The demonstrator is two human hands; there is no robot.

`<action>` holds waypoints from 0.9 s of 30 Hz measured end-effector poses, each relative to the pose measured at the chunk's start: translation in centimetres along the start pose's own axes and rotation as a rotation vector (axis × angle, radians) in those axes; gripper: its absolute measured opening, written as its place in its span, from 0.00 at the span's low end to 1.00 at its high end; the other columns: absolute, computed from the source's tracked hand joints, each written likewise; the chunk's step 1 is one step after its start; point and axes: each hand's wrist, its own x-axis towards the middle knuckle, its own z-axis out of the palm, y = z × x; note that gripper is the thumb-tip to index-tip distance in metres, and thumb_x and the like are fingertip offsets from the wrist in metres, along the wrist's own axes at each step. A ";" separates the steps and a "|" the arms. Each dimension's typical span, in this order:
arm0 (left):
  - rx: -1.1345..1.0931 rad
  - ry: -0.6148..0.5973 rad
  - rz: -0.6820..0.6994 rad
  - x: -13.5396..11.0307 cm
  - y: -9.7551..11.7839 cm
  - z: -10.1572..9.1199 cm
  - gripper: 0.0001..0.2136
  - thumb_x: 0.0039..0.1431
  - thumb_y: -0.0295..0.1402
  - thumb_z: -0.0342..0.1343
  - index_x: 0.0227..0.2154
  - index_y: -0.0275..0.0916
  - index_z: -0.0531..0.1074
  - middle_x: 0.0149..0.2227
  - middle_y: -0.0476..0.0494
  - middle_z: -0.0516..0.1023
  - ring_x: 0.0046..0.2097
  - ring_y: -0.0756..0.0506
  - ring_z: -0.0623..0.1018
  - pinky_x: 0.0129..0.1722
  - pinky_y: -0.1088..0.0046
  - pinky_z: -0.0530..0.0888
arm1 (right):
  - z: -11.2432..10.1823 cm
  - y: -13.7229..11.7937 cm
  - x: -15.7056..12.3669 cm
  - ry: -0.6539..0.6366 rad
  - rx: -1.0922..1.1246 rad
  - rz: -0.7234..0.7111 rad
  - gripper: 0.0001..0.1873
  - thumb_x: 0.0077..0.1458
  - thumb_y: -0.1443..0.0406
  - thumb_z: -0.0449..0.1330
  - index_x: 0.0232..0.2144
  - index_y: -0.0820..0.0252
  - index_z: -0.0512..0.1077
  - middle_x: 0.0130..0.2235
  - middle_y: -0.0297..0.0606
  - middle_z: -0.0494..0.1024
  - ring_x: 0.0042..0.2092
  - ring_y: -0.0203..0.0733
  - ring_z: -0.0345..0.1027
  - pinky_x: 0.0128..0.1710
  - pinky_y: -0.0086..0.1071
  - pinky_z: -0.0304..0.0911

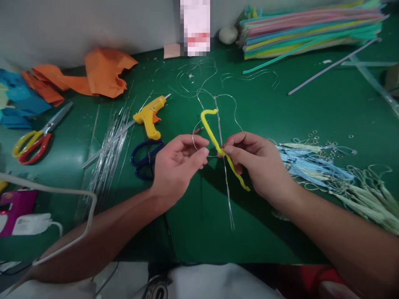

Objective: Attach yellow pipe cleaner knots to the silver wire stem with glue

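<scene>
Between the fingertips of my right hand are a bent yellow pipe cleaner and a stem of thin silvery wire. The pipe cleaner crosses the stem at the pinch; its top end hooks over toward the stem and its lower end hangs free. My left hand is closed, thumb against fingers, on a thin clear thread that runs across to the crossing point. More of this thread loops above both hands. Dark blue-handled scissors lie partly hidden behind my left hand.
A yellow glue gun, silvery wires, red-and-yellow scissors and orange fabric lie left. Blue and pale green tassels with small rings lie right. Behind is a bundle of coloured pipe cleaners. A white cable crosses my left forearm.
</scene>
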 end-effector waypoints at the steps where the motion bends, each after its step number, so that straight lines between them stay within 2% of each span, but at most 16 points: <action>1: 0.006 0.000 -0.009 0.0 0.1 0.0 0.05 0.56 0.32 0.64 0.35 0.39 0.77 0.28 0.50 0.77 0.27 0.53 0.76 0.28 0.78 0.76 | 0.0 -0.1 -0.1 0.014 -0.039 -0.003 0.06 0.53 0.62 0.65 0.29 0.57 0.72 0.21 0.28 0.68 0.19 0.29 0.56 0.17 0.26 0.53; 3: 0.036 0.015 -0.041 0.2 0.2 0.0 0.04 0.55 0.30 0.63 0.34 0.38 0.76 0.26 0.51 0.76 0.25 0.53 0.75 0.28 0.78 0.76 | -0.1 -0.3 -0.2 0.046 -0.169 -0.020 0.07 0.55 0.60 0.63 0.30 0.57 0.73 0.19 0.27 0.65 0.19 0.30 0.54 0.17 0.27 0.50; 5: 0.079 0.016 -0.104 0.5 0.2 -0.2 0.04 0.55 0.30 0.62 0.33 0.37 0.76 0.26 0.50 0.76 0.24 0.54 0.75 0.27 0.79 0.75 | -0.3 -0.5 -0.3 0.079 -0.353 -0.093 0.07 0.56 0.60 0.62 0.31 0.57 0.75 0.22 0.30 0.69 0.21 0.31 0.56 0.19 0.28 0.51; 7: 0.112 -0.011 -0.164 0.8 0.1 -0.5 0.06 0.54 0.30 0.63 0.35 0.36 0.76 0.27 0.50 0.76 0.24 0.54 0.74 0.26 0.79 0.75 | -0.5 -0.6 -0.4 0.092 -0.544 -0.212 0.06 0.57 0.61 0.61 0.32 0.56 0.77 0.30 0.35 0.77 0.24 0.33 0.60 0.23 0.30 0.56; 9: 0.140 -0.036 -0.204 1.1 0.0 -0.7 0.07 0.54 0.30 0.63 0.36 0.36 0.76 0.26 0.51 0.75 0.24 0.55 0.74 0.26 0.80 0.75 | -0.6 -0.8 -0.5 0.075 -0.683 -0.312 0.06 0.57 0.63 0.60 0.33 0.56 0.78 0.40 0.38 0.79 0.28 0.34 0.65 0.26 0.31 0.59; 12: 0.187 -0.045 -0.255 1.4 0.1 -1.0 0.15 0.52 0.28 0.63 0.45 0.36 0.75 0.26 0.52 0.75 0.23 0.55 0.73 0.24 0.81 0.73 | -0.8 -1.0 -0.7 0.026 -0.752 -0.344 0.08 0.58 0.63 0.60 0.36 0.56 0.79 0.46 0.40 0.79 0.29 0.34 0.67 0.26 0.32 0.60; 14: 0.208 -0.054 -0.284 1.5 0.2 -1.1 0.26 0.51 0.26 0.63 0.55 0.36 0.69 0.27 0.51 0.76 0.22 0.54 0.73 0.22 0.80 0.73 | -0.8 -1.2 -0.9 0.021 -0.701 -0.291 0.09 0.57 0.62 0.61 0.38 0.55 0.80 0.42 0.39 0.80 0.26 0.33 0.65 0.24 0.31 0.60; 15: 0.215 -0.063 -0.292 1.5 0.2 -1.2 0.31 0.51 0.25 0.63 0.60 0.37 0.65 0.27 0.51 0.76 0.22 0.54 0.73 0.22 0.80 0.72 | -0.7 -1.3 -0.9 0.024 -0.651 -0.236 0.10 0.57 0.60 0.61 0.39 0.55 0.80 0.36 0.38 0.80 0.23 0.33 0.63 0.21 0.31 0.58; 17: 0.224 -0.089 -0.284 1.5 0.2 -1.3 0.37 0.51 0.25 0.63 0.65 0.40 0.58 0.26 0.51 0.76 0.22 0.52 0.73 0.21 0.80 0.72 | -0.8 -1.6 -1.0 0.046 -0.545 -0.104 0.14 0.59 0.57 0.59 0.41 0.54 0.80 0.22 0.32 0.75 0.18 0.32 0.59 0.17 0.30 0.53; 19: 0.242 -0.112 -0.242 1.4 0.1 -1.5 0.39 0.52 0.25 0.63 0.67 0.44 0.56 0.26 0.51 0.76 0.22 0.52 0.73 0.20 0.79 0.72 | -1.0 -1.6 -0.8 0.059 -0.524 -0.035 0.15 0.61 0.56 0.57 0.43 0.54 0.80 0.15 0.28 0.67 0.14 0.33 0.56 0.15 0.29 0.51; 21: 0.295 -0.146 -0.189 1.3 -0.1 -1.7 0.35 0.53 0.26 0.62 0.64 0.46 0.61 0.27 0.51 0.75 0.22 0.52 0.72 0.20 0.79 0.71 | -1.3 -1.4 -0.5 0.057 -0.640 -0.104 0.13 0.60 0.61 0.58 0.44 0.54 0.80 0.18 0.29 0.72 0.16 0.34 0.61 0.16 0.30 0.55; 23: 0.391 -0.182 -0.152 1.2 -0.2 -1.7 0.23 0.55 0.28 0.61 0.55 0.44 0.73 0.26 0.50 0.74 0.22 0.52 0.71 0.20 0.79 0.69 | -1.7 -0.9 -0.2 0.037 -0.837 -0.268 0.15 0.58 0.69 0.57 0.45 0.53 0.79 0.31 0.35 0.82 0.26 0.39 0.72 0.23 0.32 0.63; 25: 0.493 -0.209 -0.116 1.2 -0.4 -1.8 0.13 0.55 0.30 0.60 0.45 0.41 0.78 0.26 0.50 0.73 0.21 0.53 0.69 0.20 0.79 0.67 | -1.8 -0.4 0.0 0.020 -1.033 -0.423 0.19 0.57 0.73 0.54 0.47 0.54 0.78 0.47 0.38 0.81 0.40 0.46 0.77 0.33 0.36 0.68; 27: 0.573 -0.220 -0.063 1.2 -0.5 -1.8 0.10 0.55 0.31 0.60 0.41 0.40 0.79 0.26 0.50 0.74 0.21 0.54 0.68 0.21 0.79 0.66 | -1.8 -0.1 -0.1 0.013 -1.202 -0.501 0.21 0.57 0.73 0.52 0.48 0.57 0.77 0.53 0.40 0.79 0.45 0.49 0.76 0.34 0.38 0.67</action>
